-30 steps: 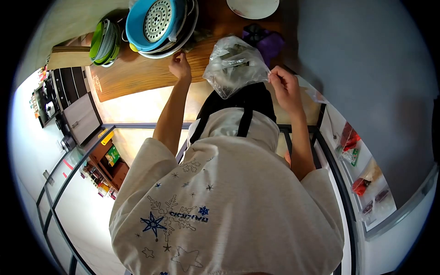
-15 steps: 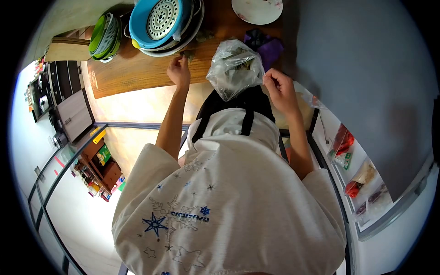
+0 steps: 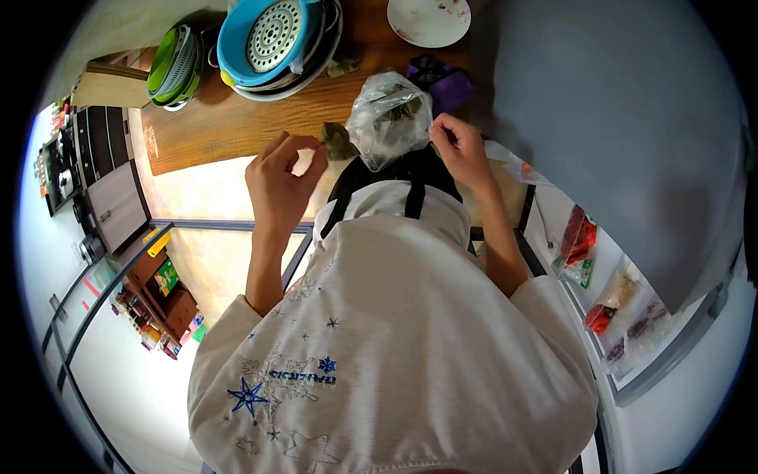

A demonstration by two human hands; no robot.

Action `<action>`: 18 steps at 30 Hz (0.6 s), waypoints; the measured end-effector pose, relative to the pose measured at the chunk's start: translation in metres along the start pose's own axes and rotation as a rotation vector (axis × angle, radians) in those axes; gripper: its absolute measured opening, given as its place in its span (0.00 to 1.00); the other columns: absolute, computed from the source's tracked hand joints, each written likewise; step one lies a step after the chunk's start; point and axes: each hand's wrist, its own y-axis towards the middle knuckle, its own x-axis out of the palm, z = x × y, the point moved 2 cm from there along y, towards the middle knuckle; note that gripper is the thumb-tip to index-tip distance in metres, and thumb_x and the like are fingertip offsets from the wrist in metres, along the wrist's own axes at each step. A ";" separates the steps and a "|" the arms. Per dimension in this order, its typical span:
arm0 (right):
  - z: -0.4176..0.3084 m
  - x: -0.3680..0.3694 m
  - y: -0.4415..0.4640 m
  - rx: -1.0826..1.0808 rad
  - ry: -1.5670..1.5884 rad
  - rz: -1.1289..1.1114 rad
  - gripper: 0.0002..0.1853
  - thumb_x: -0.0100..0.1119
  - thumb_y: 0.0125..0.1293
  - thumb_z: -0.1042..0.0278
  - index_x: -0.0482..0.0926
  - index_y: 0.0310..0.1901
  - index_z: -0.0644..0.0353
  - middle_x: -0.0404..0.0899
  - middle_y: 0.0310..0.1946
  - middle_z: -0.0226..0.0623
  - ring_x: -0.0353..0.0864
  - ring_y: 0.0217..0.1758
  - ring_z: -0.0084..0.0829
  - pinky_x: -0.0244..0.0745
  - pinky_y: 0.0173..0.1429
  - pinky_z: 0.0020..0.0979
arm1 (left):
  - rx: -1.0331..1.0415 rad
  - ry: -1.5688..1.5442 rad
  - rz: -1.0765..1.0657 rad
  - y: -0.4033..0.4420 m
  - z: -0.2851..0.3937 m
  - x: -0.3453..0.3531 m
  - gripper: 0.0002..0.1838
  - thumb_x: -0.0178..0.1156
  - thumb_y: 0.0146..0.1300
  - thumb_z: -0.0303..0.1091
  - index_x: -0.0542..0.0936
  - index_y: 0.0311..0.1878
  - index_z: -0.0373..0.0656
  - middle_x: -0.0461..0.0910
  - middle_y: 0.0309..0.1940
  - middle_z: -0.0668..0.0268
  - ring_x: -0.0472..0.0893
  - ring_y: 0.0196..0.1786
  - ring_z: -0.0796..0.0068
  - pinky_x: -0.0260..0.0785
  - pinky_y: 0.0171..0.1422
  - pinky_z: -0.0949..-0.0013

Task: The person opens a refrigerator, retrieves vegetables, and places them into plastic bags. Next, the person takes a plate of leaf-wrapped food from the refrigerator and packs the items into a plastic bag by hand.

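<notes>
My left hand (image 3: 286, 175) is raised in front of the wooden table's near edge, its thumb and forefinger pinched on a dark greenish leaf-like piece (image 3: 338, 141). That piece hangs just left of a clear plastic bag (image 3: 384, 130), which holds more greenish-brown matter. At the bag's right side, my right hand (image 3: 460, 150) pinches the edge of the bag between thumb and forefinger. A purple and black cloth-like item (image 3: 446, 85) lies behind the bag.
On the wooden table (image 3: 205, 142) are a blue basin (image 3: 237, 67) with a perforated metal disc, green baskets (image 3: 164, 71), a white plate (image 3: 429, 20) and a small leafy scrap (image 3: 342, 66). A grey panel (image 3: 616, 142) stands at right.
My left hand has come back from the table toward my body, now with the leaf-like piece in its fingers. My right hand stays at the bag. The view has shifted slightly.
</notes>
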 end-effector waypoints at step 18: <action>-0.019 -0.002 -0.010 -0.073 -0.043 0.079 0.09 0.58 0.71 0.70 0.75 0.34 0.66 0.72 0.23 0.35 0.66 0.24 0.22 0.64 0.30 0.28 | -0.199 -0.381 0.174 0.039 -0.066 0.090 0.17 0.67 0.66 0.43 0.87 0.33 0.35 0.69 0.12 0.68 0.66 0.19 0.83 0.58 0.25 0.70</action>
